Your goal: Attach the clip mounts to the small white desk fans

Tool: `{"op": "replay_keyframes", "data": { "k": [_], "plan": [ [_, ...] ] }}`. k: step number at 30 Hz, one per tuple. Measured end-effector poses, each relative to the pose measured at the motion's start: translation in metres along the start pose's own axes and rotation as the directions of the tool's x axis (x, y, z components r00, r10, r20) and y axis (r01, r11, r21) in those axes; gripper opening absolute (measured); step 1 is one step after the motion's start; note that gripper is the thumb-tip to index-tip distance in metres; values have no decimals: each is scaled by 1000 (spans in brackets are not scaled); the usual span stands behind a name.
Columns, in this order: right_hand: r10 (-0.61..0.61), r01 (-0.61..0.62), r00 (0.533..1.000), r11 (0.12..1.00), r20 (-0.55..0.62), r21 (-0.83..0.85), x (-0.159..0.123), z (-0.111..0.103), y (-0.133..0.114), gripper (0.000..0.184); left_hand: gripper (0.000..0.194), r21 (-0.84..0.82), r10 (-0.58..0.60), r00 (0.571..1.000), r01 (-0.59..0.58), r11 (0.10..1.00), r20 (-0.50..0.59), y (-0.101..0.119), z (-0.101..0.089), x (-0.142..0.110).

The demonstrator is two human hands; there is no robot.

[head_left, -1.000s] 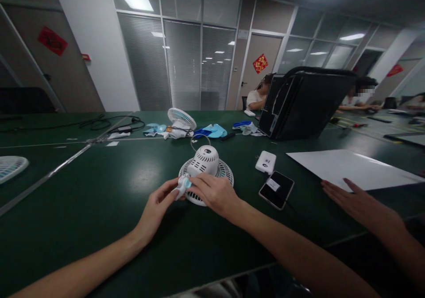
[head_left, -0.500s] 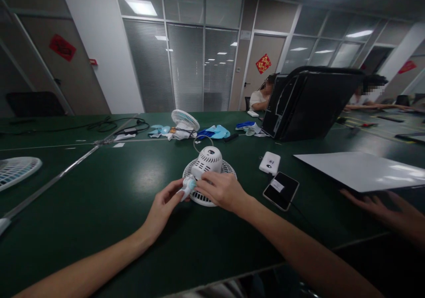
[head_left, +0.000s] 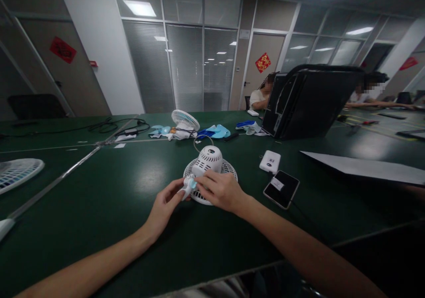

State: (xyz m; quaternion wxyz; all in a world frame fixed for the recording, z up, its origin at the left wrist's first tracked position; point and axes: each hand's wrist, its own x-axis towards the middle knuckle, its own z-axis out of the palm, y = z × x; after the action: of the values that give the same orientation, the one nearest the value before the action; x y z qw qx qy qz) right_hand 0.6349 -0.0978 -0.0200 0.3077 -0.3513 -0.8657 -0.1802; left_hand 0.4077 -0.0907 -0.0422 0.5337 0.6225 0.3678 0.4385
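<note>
A small white fan head lies face down, with its rounded motor housing (head_left: 210, 157) on top and its slotted grille (head_left: 229, 167) flat against the table. My left hand (head_left: 163, 207) grips a white plastic bracket (head_left: 187, 191) at the near left side of the housing. Against that bracket sits a light-blue knob (head_left: 193, 184), pinched by the fingertips of my right hand (head_left: 226, 191). Where the bracket meets the housing is partly covered by my fingers. The right hand hangs over the near part of the grille.
To the right are a white power bank (head_left: 269, 161), a phone (head_left: 281, 189) and a tilted white panel (head_left: 365, 167). Behind stand another fan (head_left: 184, 123), blue gloves (head_left: 215, 132) and a large black case (head_left: 315, 103). A grille (head_left: 23, 172) lies left. People sit across the table.
My hands keep their hold on the bracket and knob, with little visible movement. At the right, another person's hand has moved the white panel, which now tilts more. The view has shifted slightly.
</note>
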Motion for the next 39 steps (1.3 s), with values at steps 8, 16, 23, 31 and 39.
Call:
{"op": "replay_keyframes", "data": {
  "k": [8, 16, 23, 31, 39],
  "plan": [
    [-45, 45, 999, 999, 6, -2, -3, 4, -7, 23, 40, -14, 21, 1000, -21, 1000, -4, -2, -1, 1],
    [92, -92, 996, 996, -14, -1, -2, 2, -8, 24, 38, -25, 12, 1000, -11, 1000, 18, -4, -3, 0],
    [2, -1, 1000, 999, -23, 49, -4, 6, -12, 22, 39, -22, 25, 1000, -25, 999, 12, -3, -1, 2],
    [80, -80, 997, 996, 6, 25, -5, 4, -11, 22, 39, -13, 20, 1000, -20, 1000, 21, -3, -2, 1],
    [137, -135, 990, 989, -29, 63, -5, 5, -11, 24, 38, -15, 31, 999, -30, 999, 25, -7, -3, 1]
  ]
}}
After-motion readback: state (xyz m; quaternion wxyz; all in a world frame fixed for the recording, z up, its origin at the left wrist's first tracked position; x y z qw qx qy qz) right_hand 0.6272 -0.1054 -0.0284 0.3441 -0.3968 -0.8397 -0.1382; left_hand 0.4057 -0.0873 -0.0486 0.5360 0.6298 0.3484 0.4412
